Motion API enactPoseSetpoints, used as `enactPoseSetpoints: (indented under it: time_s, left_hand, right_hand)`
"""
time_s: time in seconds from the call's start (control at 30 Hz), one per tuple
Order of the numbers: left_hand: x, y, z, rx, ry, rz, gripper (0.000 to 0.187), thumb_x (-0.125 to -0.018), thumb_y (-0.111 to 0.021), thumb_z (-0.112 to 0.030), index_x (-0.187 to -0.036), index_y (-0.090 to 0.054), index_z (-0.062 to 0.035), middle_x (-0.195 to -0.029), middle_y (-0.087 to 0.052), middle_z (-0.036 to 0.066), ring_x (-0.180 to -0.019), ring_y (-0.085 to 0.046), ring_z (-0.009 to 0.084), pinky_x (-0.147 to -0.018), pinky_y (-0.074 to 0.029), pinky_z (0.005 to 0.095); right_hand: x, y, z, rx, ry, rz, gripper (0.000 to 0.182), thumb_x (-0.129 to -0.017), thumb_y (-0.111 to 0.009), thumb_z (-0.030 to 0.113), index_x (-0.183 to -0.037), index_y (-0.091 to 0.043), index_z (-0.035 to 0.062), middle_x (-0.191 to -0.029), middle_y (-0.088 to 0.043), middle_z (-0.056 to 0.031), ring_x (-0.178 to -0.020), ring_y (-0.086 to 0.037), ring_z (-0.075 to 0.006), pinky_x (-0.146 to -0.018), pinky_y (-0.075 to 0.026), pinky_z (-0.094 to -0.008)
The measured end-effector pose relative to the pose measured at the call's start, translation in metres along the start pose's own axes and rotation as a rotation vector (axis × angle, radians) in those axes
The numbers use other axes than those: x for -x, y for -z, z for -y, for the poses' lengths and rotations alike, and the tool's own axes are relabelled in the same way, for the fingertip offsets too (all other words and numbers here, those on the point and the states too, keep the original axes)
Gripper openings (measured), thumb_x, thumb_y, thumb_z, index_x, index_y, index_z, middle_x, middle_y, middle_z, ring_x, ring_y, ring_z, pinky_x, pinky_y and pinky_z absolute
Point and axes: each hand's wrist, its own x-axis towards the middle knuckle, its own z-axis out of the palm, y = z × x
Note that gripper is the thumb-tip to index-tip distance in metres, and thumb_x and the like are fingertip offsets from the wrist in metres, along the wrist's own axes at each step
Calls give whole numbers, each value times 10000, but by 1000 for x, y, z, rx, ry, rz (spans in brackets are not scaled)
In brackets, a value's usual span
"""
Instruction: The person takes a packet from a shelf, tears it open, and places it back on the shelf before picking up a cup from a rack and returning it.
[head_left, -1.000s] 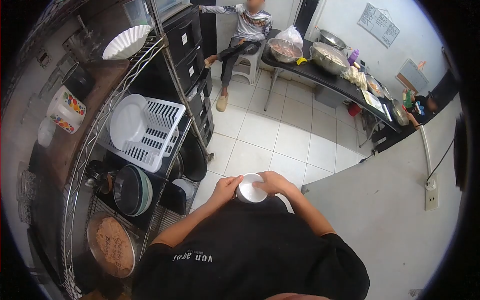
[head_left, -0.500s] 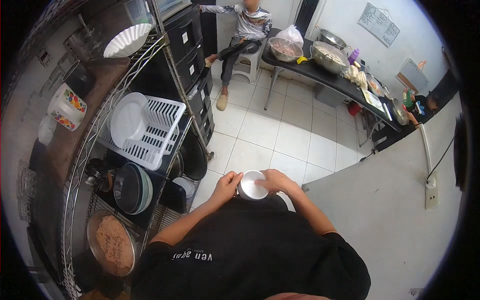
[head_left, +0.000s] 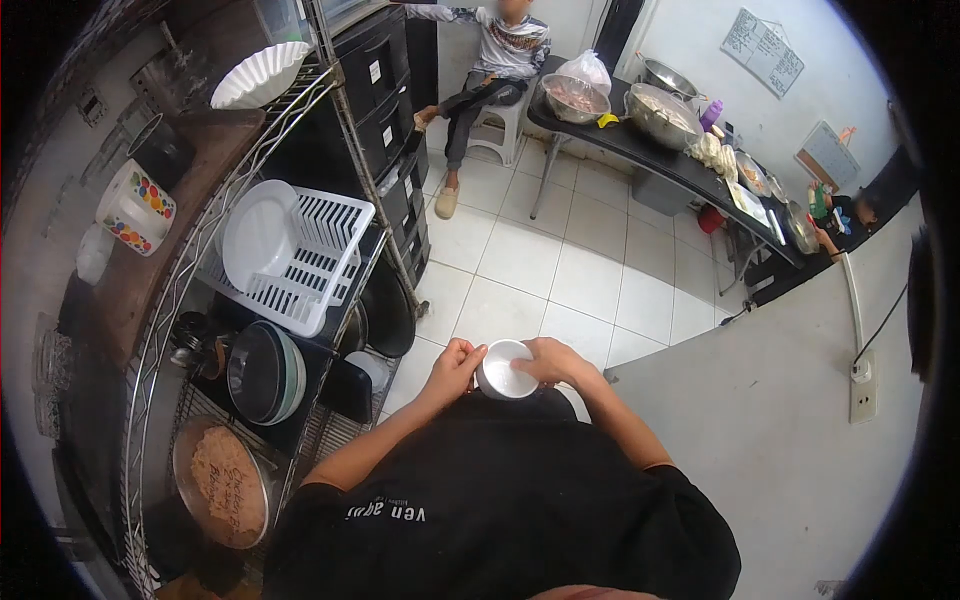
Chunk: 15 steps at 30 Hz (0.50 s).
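Observation:
In front of my black shirt I hold a white cup point(head_left: 506, 369), its round opening turned up toward me. My left hand point(head_left: 456, 367) is closed at the cup's left side, thumb near the rim. On the opposite side my right hand point(head_left: 552, 361) grips the wall, with its thumb reaching over the rim to the inside. The far side and underside of the cup are hidden, and so are some fingertips.
A wire shelf to my left carries a white dish rack point(head_left: 322, 262), stacked bowls point(head_left: 266, 374) and a covered bowl of food point(head_left: 225, 485). Ahead, a person sits on a white stool point(head_left: 493, 135). A black table point(head_left: 600, 140) with bowls stands right; a second person is beyond.
The view has shifted very slightly. Both hands and the cup stay in practically the same place.

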Motion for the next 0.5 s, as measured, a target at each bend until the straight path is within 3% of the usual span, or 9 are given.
enactPoseSetpoints:
  time_s: [0.5]
  left_hand:
    - [6,-1,-6,37,-40,44,223,-971,-577,-283,-871,-539,-87,-611,-501,-40,-468,-445,39,-418,-347,206]
  right_hand:
    - [2,-4,-2,-17,14,-14,412,-912,-570,285,-1208,-592,-1,-753,-683,-182,-558,-676,-247,-505,-566,-348]
